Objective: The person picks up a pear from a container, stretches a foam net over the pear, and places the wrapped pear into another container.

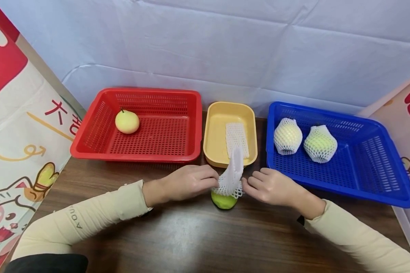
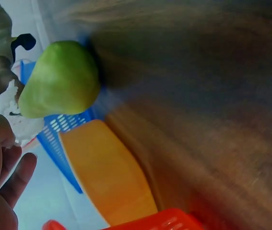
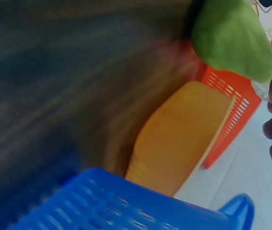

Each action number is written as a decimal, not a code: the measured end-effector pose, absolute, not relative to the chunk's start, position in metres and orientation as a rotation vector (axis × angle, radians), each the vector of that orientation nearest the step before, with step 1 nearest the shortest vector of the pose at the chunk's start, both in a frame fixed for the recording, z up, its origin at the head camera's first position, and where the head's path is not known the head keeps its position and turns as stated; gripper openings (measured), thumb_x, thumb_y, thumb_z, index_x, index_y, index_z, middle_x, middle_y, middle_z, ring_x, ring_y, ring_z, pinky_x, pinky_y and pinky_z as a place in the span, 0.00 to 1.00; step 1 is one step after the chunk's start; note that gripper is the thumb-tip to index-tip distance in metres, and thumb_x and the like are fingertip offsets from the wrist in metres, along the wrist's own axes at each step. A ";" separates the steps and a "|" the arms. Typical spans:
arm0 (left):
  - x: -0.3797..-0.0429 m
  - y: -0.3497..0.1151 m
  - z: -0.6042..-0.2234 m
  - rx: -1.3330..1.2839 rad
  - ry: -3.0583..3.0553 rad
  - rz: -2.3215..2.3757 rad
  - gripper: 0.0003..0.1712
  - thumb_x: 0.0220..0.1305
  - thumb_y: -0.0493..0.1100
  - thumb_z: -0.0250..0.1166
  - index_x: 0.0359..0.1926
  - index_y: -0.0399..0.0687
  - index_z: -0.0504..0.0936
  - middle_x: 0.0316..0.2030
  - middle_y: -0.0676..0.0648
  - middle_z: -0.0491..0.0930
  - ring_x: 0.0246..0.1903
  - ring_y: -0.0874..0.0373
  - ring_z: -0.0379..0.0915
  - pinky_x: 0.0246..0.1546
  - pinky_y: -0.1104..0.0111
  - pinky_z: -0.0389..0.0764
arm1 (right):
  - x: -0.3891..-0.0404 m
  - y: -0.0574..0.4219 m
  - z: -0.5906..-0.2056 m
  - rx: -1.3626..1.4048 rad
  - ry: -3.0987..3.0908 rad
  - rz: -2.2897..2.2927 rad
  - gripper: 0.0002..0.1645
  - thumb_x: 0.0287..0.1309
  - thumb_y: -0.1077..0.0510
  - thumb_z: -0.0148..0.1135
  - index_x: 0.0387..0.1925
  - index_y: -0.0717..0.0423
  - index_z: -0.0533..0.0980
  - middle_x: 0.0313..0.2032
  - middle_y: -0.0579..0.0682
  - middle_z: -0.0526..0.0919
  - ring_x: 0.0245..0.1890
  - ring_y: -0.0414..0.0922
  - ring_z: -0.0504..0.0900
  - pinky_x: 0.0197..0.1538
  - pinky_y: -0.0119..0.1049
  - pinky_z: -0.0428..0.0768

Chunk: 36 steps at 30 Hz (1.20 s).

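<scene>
A green pear (image 1: 224,201) stands on the table in front of me, its top covered by a white foam net sleeve (image 1: 233,172). My left hand (image 1: 188,182) pinches the sleeve's lower edge from the left. From the other side, my right hand (image 1: 271,186) pinches that edge between thumb and fingers. The sleeve's upper part rises narrow and folded above the fruit. In the left wrist view most of the pear (image 2: 64,79) is bare, with the netting only at its narrow end. The right wrist view also shows the pear (image 3: 234,40) beside the right fingertips.
Behind the hands, a yellow tray (image 1: 218,113) holds a flat foam net sleeve (image 1: 235,136). At left, a red basket (image 1: 157,151) contains one yellow pear (image 1: 127,122). A blue basket (image 1: 358,167) at right holds two netted fruits (image 1: 288,136). A white cloth (image 1: 205,45) hangs behind.
</scene>
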<state>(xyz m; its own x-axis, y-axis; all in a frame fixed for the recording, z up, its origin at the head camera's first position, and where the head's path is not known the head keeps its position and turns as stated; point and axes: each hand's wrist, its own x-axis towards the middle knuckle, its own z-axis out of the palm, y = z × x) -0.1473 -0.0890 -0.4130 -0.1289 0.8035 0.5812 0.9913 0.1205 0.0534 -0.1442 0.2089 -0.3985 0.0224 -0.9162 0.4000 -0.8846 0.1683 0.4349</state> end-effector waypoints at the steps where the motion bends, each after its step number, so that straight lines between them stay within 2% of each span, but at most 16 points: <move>1: -0.147 -0.089 -0.415 -1.743 -1.994 -0.611 0.06 0.68 0.34 0.62 0.44 0.42 0.83 0.45 0.49 0.82 0.46 0.58 0.79 0.52 0.72 0.80 | -0.144 0.209 -0.401 1.705 -1.840 -0.064 0.16 0.71 0.67 0.45 0.35 0.61 0.80 0.22 0.48 0.76 0.20 0.43 0.72 0.22 0.32 0.66; 10: -0.143 -0.089 -0.430 -1.780 -2.027 -0.520 0.07 0.68 0.35 0.61 0.45 0.43 0.83 0.46 0.50 0.81 0.47 0.59 0.78 0.52 0.73 0.79 | -0.140 0.207 -0.414 1.731 -1.828 -0.108 0.16 0.70 0.66 0.45 0.35 0.60 0.80 0.23 0.48 0.77 0.21 0.43 0.72 0.23 0.32 0.69; 20: -0.142 -0.088 -0.438 -1.819 -2.112 -0.406 0.04 0.69 0.39 0.57 0.38 0.49 0.79 0.41 0.51 0.78 0.41 0.58 0.74 0.42 0.70 0.78 | -0.140 0.206 -0.427 1.753 -1.817 -0.093 0.19 0.73 0.65 0.41 0.32 0.58 0.79 0.23 0.48 0.77 0.21 0.43 0.73 0.25 0.33 0.69; 24: -0.141 -0.087 -0.440 -1.822 -2.166 -0.426 0.03 0.69 0.38 0.59 0.39 0.48 0.80 0.43 0.51 0.79 0.43 0.58 0.75 0.44 0.70 0.79 | -0.140 0.205 -0.433 1.774 -1.841 -0.061 0.21 0.75 0.63 0.38 0.29 0.55 0.75 0.24 0.47 0.77 0.22 0.43 0.73 0.25 0.34 0.68; 26: -0.140 -0.086 -0.439 -1.821 -2.212 -0.443 0.03 0.67 0.36 0.61 0.40 0.48 0.80 0.44 0.52 0.79 0.44 0.58 0.75 0.45 0.70 0.79 | -0.140 0.204 -0.435 1.780 -1.856 -0.062 0.19 0.73 0.63 0.40 0.29 0.53 0.74 0.25 0.47 0.78 0.22 0.43 0.74 0.25 0.34 0.69; 29: -0.138 -0.086 -0.438 -1.822 -2.308 -0.487 0.08 0.63 0.36 0.64 0.43 0.47 0.79 0.45 0.51 0.78 0.46 0.58 0.75 0.48 0.70 0.78 | -0.139 0.205 -0.437 1.778 -1.869 -0.078 0.14 0.69 0.61 0.44 0.29 0.53 0.74 0.26 0.46 0.79 0.24 0.43 0.74 0.26 0.35 0.70; 31: -0.137 -0.086 -0.437 -1.820 -2.375 -0.562 0.12 0.60 0.38 0.66 0.45 0.47 0.78 0.46 0.51 0.76 0.45 0.59 0.74 0.48 0.70 0.78 | -0.140 0.205 -0.437 1.774 -1.876 -0.091 0.14 0.68 0.61 0.44 0.29 0.53 0.74 0.26 0.46 0.78 0.24 0.43 0.74 0.26 0.35 0.70; 36: -0.133 -0.084 -0.438 -1.693 -2.511 -0.807 0.14 0.63 0.51 0.70 0.41 0.49 0.77 0.42 0.53 0.74 0.41 0.64 0.73 0.44 0.74 0.77 | -0.140 0.206 -0.436 1.760 -1.925 -0.089 0.21 0.76 0.62 0.37 0.28 0.53 0.73 0.25 0.46 0.77 0.24 0.43 0.75 0.25 0.34 0.68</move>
